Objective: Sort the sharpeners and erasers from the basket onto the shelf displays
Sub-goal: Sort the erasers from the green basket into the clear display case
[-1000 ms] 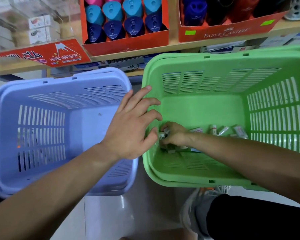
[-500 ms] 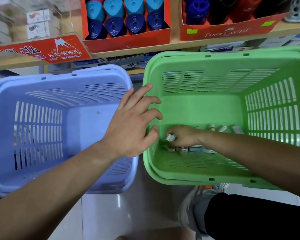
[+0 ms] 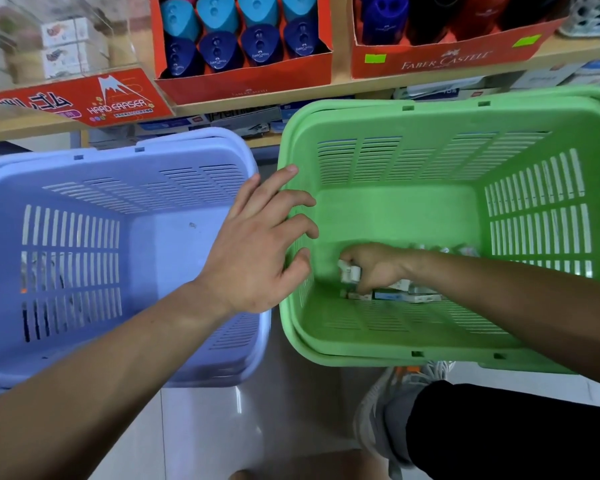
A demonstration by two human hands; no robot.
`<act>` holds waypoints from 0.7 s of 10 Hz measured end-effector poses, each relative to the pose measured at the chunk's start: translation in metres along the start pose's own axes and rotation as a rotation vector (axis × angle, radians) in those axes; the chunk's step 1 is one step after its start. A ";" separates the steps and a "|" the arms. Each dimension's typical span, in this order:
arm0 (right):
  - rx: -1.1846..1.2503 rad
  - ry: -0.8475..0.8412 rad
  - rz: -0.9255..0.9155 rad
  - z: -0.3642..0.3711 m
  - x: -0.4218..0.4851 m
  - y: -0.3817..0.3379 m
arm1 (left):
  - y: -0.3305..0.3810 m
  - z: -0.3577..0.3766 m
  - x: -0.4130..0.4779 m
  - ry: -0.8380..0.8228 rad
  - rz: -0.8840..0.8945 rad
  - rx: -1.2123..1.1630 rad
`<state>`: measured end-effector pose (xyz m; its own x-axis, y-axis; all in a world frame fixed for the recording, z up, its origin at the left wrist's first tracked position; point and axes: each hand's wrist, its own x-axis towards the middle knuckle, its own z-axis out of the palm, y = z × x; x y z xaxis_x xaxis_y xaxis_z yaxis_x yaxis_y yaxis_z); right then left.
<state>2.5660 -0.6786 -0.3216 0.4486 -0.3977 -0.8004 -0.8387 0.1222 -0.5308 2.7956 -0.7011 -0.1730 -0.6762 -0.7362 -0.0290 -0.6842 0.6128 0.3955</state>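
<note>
Right hand [image 3: 374, 268], fingers curled, grips a small white eraser [image 3: 350, 273] low inside the green basket [image 3: 395, 116], just above loose erasers [image 3: 395, 296] on its floor; left hand [image 3: 253, 251], fingers spread and holding nothing, lies over that basket's left rim.

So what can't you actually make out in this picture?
Head view only.
The packs under the right hand: hand and forearm partly cover them; it grips a small white box, type unreadable.
The far packs in the green basket: blurred, too small.
The sharpener display: cut off by the top edge.
The boxes in the clear case: blurred by glare.
</note>
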 end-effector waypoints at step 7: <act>0.187 0.056 -0.037 -0.024 -0.023 -0.022 | -0.003 0.005 -0.002 0.022 0.006 0.032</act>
<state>2.5669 -0.6937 -0.2842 0.4557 -0.4546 -0.7653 -0.7475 0.2715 -0.6063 2.7977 -0.7002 -0.1784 -0.6741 -0.7387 -0.0061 -0.6890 0.6257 0.3659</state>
